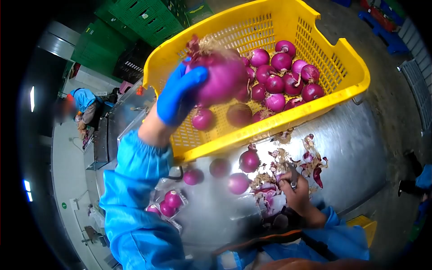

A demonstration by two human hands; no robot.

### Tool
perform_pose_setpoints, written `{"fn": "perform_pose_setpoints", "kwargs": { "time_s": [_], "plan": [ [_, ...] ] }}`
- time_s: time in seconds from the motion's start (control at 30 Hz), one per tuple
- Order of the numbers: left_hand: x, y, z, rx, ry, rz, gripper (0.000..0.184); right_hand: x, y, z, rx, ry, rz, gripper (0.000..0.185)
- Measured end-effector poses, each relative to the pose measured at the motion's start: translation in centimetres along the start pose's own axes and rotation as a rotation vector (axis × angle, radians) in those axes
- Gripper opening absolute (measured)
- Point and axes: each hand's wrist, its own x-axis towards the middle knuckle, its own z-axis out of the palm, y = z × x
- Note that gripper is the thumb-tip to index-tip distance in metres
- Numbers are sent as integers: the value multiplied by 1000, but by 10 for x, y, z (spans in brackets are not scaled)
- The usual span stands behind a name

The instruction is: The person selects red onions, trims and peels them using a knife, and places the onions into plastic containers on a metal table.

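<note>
My left hand (182, 92), in a blue glove, is raised over the left end of the yellow crate (274, 128). It grips a large red onion (222, 74), with dry roots and skin at its top; motion blurs the onion. Down on the metal table, my bare right hand (298, 194) is closed around a small knife (294, 173), whose blade shows only in part. Onion peelings (270, 191) and root trimmings lie beside and beyond that hand. A red onion (249, 161) with a skin tip and a blurred one (238, 183) rest left of the peelings.
Several red onions (274, 84) fill the crate's right part. Packed onions (168, 208) in clear plastic sit at the table's left. Green crates (144, 22) are stacked behind. A co-worker in blue (83, 100) bends at the far left; another person's sleeve (424, 177) shows right.
</note>
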Motion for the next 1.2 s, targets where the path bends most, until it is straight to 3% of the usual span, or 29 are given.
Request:
{"fn": "perform_pose_setpoints", "kwargs": {
  "time_s": [0.07,0.1,0.17,0.27,0.37,0.53,0.67,0.73,0.8,0.93,1.03,1.07,1.2],
  "plan": [
    [-44,10,15,-98,-102,-174,71,7,-21,-2,-4,2,-177,13],
    [-62,8,31,-99,-108,-148,73,8,-25,-5,40,-22,-212,30],
    [-97,-3,57,-133,-110,-169,75,7,-43,-3,304,-2,-169,51],
    [-130,-33,97,-123,-54,-193,82,1,-83,-6,422,-92,-179,81],
    [-151,-86,106,-202,-22,-221,85,-16,-79,-9,355,-95,5,71],
    [-188,-170,109,-169,-33,-14,96,-58,-38,0,292,-22,144,56],
    [-218,-190,121,-509,61,-157,87,-80,-29,9,126,-97,207,55],
    [-233,-192,122,-627,140,-249,83,-85,-19,5,-79,-54,49,54],
    [-239,-185,124,-517,104,-201,82,-92,-36,-2,-351,-17,-7,58],
    [-255,-184,131,-350,44,-212,82,-94,-75,8,-606,1,-154,67],
    [-267,-202,135,-471,20,-270,80,-88,-68,13,-646,-22,-253,53],
    [-268,-203,136,-559,16,-337,77,-86,-75,13,-581,-46,-171,42],
    [-271,-201,142,-531,0,-353,76,-87,-62,12,-636,-83,-159,37]
  ]
}}
